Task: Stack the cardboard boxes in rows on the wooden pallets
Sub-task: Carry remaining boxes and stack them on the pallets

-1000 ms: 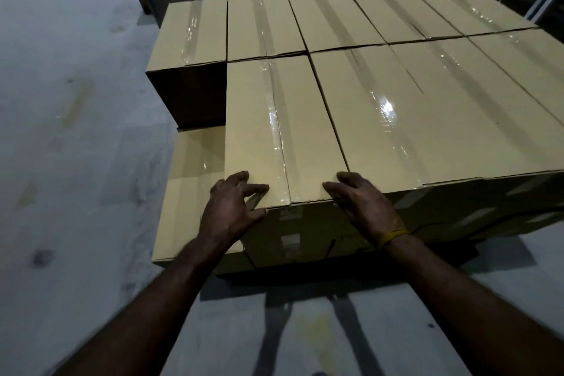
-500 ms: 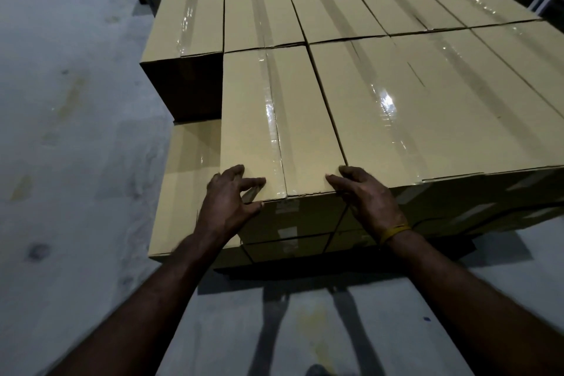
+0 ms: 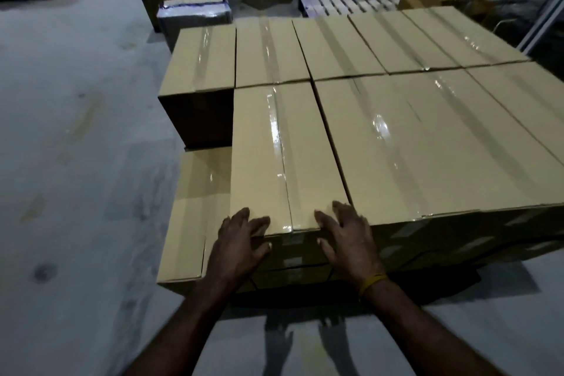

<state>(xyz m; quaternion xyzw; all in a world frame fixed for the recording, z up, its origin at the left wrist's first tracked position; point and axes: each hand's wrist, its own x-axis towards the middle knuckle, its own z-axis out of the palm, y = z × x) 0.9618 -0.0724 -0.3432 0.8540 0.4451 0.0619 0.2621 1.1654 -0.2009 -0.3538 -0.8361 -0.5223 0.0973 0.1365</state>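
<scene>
Cardboard box point(image 3: 283, 156) pressed by flat left hand point(image 3: 238, 249) and right hand point(image 3: 351, 241).

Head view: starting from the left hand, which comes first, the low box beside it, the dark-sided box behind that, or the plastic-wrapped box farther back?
1. Low box, just left of the left hand.
2. Dark-sided box, behind it.
3. Plastic-wrapped box, farthest back.

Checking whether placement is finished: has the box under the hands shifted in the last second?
No. The box stays butted against the back-row box and its near edge stays level with the neighbouring box; only the camera moved.
</scene>
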